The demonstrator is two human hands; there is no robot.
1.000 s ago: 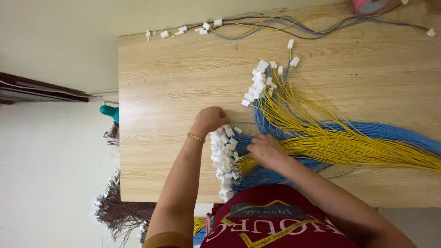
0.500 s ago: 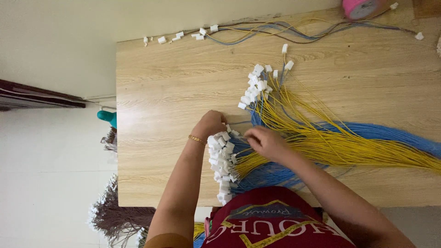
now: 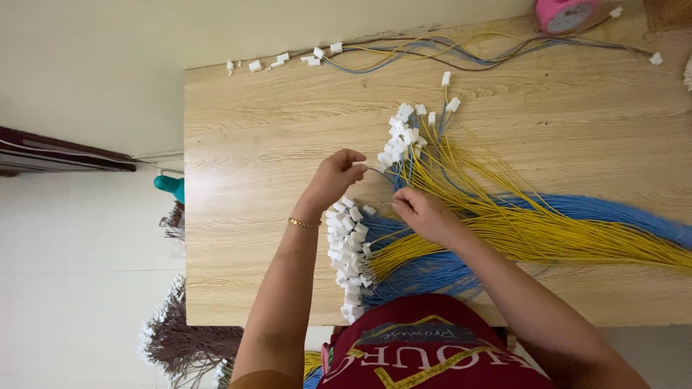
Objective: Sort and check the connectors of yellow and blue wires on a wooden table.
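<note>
Step in hand, as judged: fitting a white connector onto a wire end. Proceeding left to right:

Left hand [image 3: 337, 176]: fingers closed in a pinch on a small white connector [image 3: 360, 165], held just above the table [image 3: 245, 144], at 10 o'clock from the right hand.

Connector pile [image 3: 348, 252]: lies at 6 o'clock from the left hand, near the table's front edge.

Right hand [image 3: 422, 212]: fingertips pressed together on thin wire ends; which wire cannot be told. It rests on the yellow wires [image 3: 519, 223], with blue wires [image 3: 432, 274] beneath.

Next move calls for aligning the wire tip with the connector opening; both hands must close the short gap precisely.
</note>
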